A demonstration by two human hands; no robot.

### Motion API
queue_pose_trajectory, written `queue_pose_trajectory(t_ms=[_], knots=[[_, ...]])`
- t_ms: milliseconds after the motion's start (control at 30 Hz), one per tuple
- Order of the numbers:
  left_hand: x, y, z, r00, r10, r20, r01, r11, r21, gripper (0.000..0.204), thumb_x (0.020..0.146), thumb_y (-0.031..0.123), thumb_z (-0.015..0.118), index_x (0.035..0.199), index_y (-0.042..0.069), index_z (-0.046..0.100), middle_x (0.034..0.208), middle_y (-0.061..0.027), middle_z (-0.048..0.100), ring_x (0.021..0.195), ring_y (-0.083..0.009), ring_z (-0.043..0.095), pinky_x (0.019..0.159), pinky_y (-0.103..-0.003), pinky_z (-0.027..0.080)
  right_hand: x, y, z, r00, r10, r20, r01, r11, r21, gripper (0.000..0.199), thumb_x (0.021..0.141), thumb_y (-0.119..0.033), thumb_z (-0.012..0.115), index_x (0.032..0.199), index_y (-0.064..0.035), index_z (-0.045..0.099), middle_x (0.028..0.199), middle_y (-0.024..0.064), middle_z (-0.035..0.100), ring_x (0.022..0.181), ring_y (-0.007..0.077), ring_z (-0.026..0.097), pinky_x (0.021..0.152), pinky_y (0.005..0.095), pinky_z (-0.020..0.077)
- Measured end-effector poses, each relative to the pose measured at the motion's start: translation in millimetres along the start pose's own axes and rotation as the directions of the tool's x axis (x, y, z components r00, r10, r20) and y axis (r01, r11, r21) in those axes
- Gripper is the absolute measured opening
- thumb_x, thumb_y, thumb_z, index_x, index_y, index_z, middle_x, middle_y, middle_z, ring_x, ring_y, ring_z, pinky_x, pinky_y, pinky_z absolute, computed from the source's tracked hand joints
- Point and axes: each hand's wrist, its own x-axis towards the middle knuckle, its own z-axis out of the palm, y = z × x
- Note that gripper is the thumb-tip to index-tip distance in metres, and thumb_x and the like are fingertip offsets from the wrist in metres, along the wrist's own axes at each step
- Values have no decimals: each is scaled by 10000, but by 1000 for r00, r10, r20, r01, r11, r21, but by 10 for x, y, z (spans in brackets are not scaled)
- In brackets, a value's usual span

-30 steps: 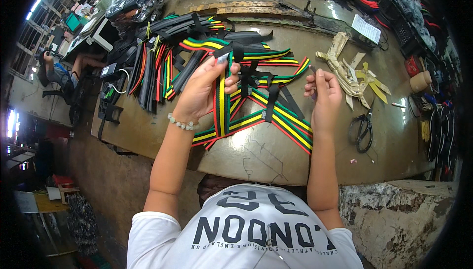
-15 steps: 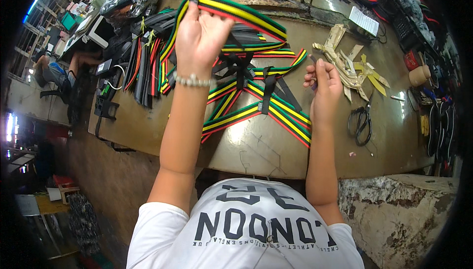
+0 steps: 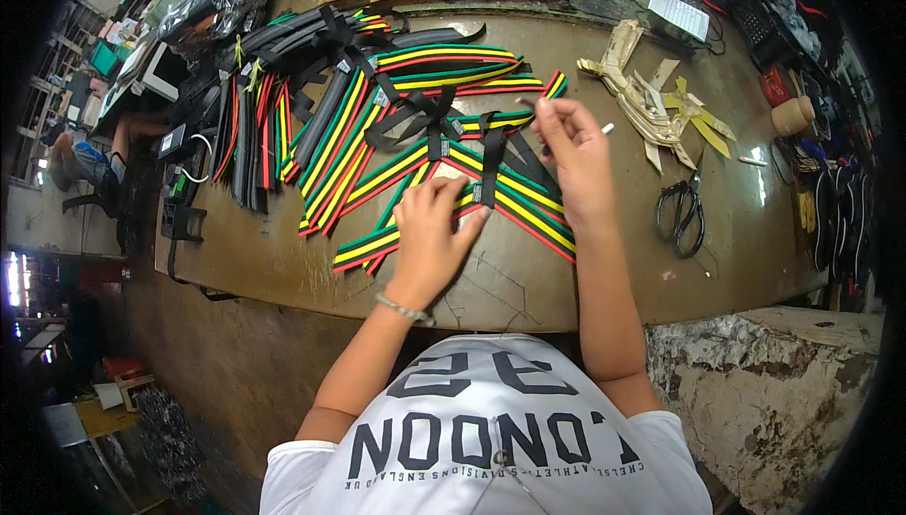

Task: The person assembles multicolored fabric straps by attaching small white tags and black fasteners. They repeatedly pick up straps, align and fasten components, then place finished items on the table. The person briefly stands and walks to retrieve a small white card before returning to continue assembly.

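Well left of the scissors (image 3: 681,219), your left hand (image 3: 436,232) has thumb and fingers apart over the nearest striped strap (image 3: 530,218), probably steadying it by the black band (image 3: 491,161); that strap's a wide V aiming away from you, legs running lengthwise back to left and right. Closer to the scissors, your right hand (image 3: 578,161) pinches some small dark-tipped thing (image 3: 526,102), maybe to keep it handy, can't tell what.

Glare on tabletop (image 3: 736,222), dark bent edges
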Motion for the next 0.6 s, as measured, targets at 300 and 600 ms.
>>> queue_pose_trajectory(t_ms=[300,600], knots=[[291,-87,27,985,-53,163,65,996,-69,316,809,282,719,1015,50,654,943,-97,629,909,-268,557,795,-397,375,-399,423,-53,989,132,66,-135,990,44,215,941,-211,614,967,0,585,782,48,619,667,93,586,642,232,518],[552,-274,131,944,-160,290,309,738,-600,260,872,224,674,885,-36,678,684,-81,650,611,-103,570,564,-276,446,-432,585,38,998,63,-5,-63,998,-30,181,919,-124,629,929,39,551,867,82,627,764,113,628,697,253,552]])
